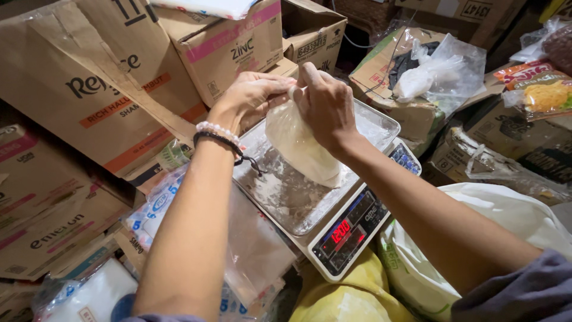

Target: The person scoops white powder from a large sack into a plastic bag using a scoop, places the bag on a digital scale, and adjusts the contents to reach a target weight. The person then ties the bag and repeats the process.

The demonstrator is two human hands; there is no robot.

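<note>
grey sleeve (524,292) nearest, lower right. one digital scale with steel tray (310,197). one clear plastic bag of white powder (301,146) resting on tray; left hand (253,95) and right hand (325,104) both pinch its top, touching.

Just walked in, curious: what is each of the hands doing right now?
Left hand: closed, pinching the top of the clear bag of white powder resting on the scale tray.
Right hand: closed on the same bag's top.

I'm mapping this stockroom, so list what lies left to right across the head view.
Brown cartons → left hand → bag of white powder → right hand → clear plastic bags → yellow snack packet.
</note>
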